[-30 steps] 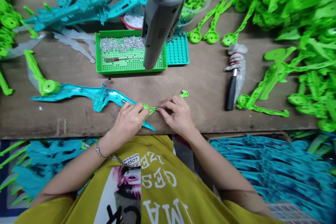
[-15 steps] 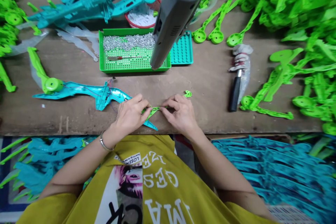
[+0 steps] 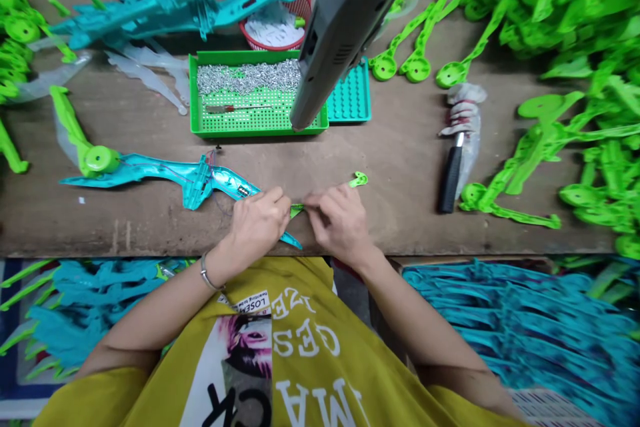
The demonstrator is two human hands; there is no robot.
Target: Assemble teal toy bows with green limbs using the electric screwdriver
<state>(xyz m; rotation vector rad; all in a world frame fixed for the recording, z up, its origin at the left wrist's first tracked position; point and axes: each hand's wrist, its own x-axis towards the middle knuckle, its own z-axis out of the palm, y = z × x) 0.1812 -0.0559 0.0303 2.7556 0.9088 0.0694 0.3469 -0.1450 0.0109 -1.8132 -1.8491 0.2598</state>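
Observation:
A turquoise bow-shaped plastic half lies on the wooden table, with thin wires along it and a round green piece at its left end. My left hand is closed over its right part, gripping a slim green plastic arm. Fingers of my right hand pinch the same arm a little further right. Its hooked tip shows beyond my right knuckles. Between the hands only a short stretch of the arm is visible; my fingers cover the rest.
A grey electric screwdriver hangs over a green tray of screws holding a small screwdriver. A black-handled hammer with a wrapped head lies to the right. Green parts pile up at right; turquoise parts sit below the table edge.
My left hand has shifted slightly right and rolled over, covering more of the green arm. My right hand stays nearly in place, still pinching.

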